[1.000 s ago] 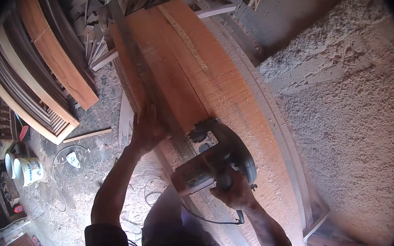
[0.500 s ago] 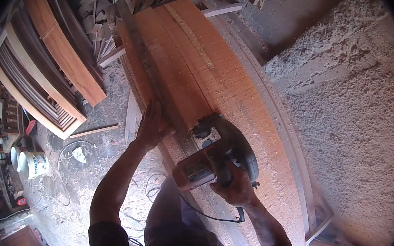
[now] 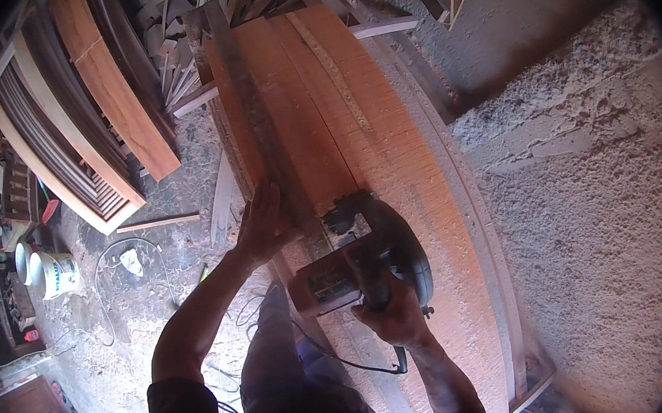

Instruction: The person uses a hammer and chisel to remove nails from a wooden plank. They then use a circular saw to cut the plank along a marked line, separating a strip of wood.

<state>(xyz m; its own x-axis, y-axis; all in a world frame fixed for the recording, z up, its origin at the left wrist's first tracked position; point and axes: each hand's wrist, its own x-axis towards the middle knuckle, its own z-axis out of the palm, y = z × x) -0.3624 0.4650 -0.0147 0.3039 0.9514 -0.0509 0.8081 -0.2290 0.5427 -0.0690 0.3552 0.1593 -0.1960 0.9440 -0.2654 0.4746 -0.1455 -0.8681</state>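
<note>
A long orange-brown wooden panel [image 3: 391,168] stretches away in front of me, with a thin dark line running along it. On its left part lies a dark straight strip of wood [image 3: 249,106]. My left hand [image 3: 264,225] rests flat on that strip's left side, fingers stretched out, holding nothing. In my right hand [image 3: 396,312] is the rear handle of a circular saw [image 3: 338,278], my fingers wrapped round it. The saw sits on the panel, its front at the near end of the dark line. Its body hides the blade, and a black cord [image 3: 356,365] trails from its handle.
Louvred wooden frames [image 3: 70,145] and a plank [image 3: 112,84] stand at the far left. Offcuts [image 3: 176,33] are piled beyond the panel. White buckets [image 3: 57,274] and loose cables [image 3: 104,311] are on the left floor. Sawdust [image 3: 587,260] covers the ground at right.
The saw has edged slightly forward along the panel, still in my right hand. My left hand stays on the strip. The whole view has shifted a little.
</note>
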